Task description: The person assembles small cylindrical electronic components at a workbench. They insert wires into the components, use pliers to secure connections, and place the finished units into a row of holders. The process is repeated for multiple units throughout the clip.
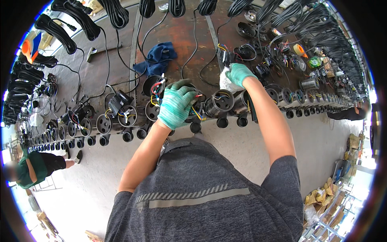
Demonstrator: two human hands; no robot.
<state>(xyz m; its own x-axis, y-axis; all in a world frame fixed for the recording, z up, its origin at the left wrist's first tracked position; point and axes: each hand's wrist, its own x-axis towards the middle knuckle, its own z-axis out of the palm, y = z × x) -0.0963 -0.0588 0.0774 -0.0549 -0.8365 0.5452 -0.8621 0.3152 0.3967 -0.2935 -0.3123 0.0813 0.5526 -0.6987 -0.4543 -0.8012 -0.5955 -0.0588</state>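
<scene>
My left hand (176, 104), in a green and white knit glove, is curled over a black cylindrical housing (188, 118) at the bench's near edge. Red, yellow and blue wire ends poke out beside its fingers, and the palm hides most of that housing. Further right, my right hand (241, 74), in the same kind of glove, is closed on a crumpled white cloth (229, 83). Just beyond that hand lies a small black module (227, 57) with yellow and blue wires. An open black housing (223, 101) with wires inside sits between my hands.
A long row of black housings lines the near edge of the brown bench (181, 40). Bundled black cables (114, 14) hang along the far side. A blue rag (160, 55) lies mid-bench, and an orange tape roll (298, 49) at right. A person (34, 169) stands at far left.
</scene>
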